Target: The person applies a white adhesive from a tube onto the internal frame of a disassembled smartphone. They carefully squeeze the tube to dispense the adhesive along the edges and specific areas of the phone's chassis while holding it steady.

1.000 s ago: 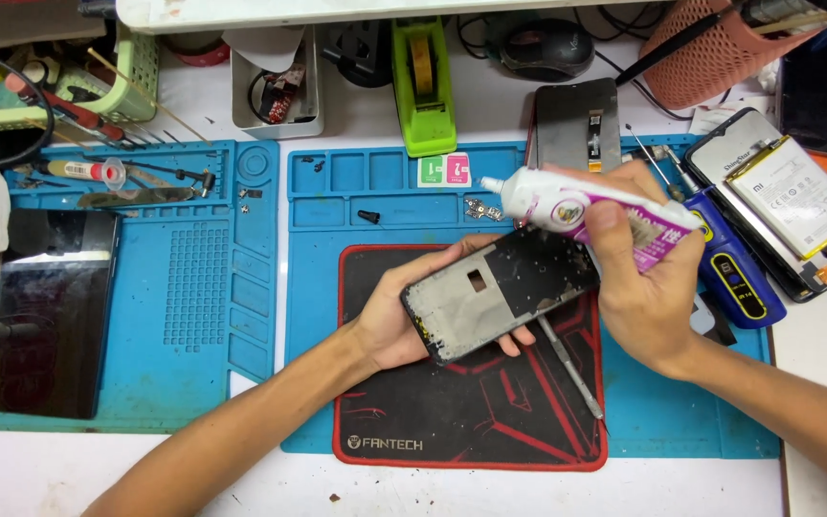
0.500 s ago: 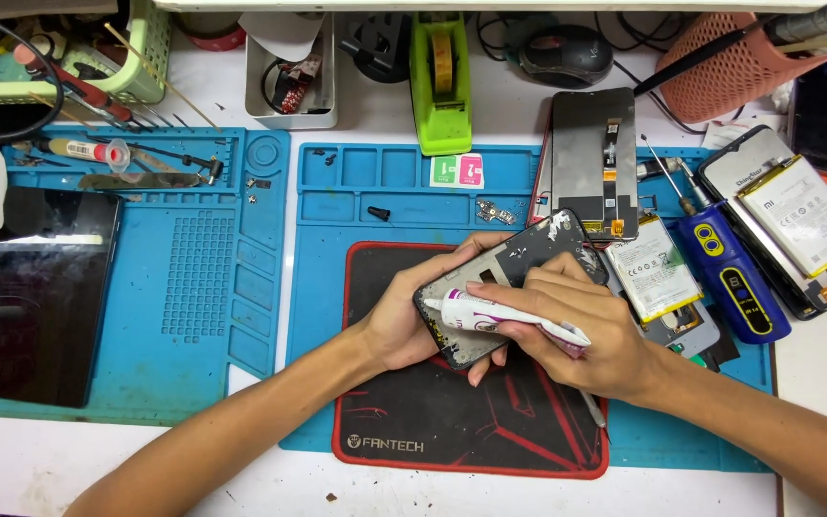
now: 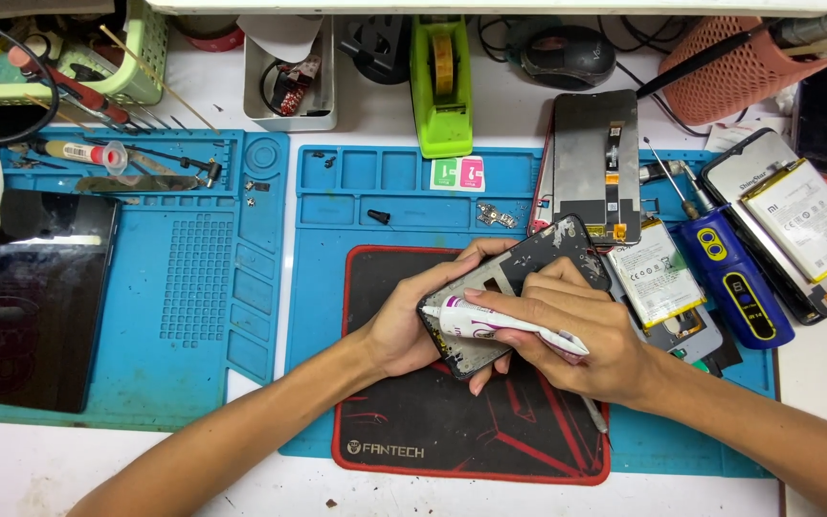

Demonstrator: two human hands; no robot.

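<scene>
Our left hand [image 3: 404, 330] cups the phone frame [image 3: 519, 287] over the black mat [image 3: 404, 421]; our right hand [image 3: 576, 335] pinches the glue tube [image 3: 500, 324], nozzle at the frame's left edge. We should squeeze gently, laying 1 thin bead.

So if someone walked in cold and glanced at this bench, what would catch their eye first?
Most likely the two hands at the centre: the left hand grips a dark phone frame above the black red-edged mat, while the right hand lays a white squeeze tube across it. Next, the bright green tape dispenser at top centre, and the glossy black screen panel on the left blue mat.
</scene>
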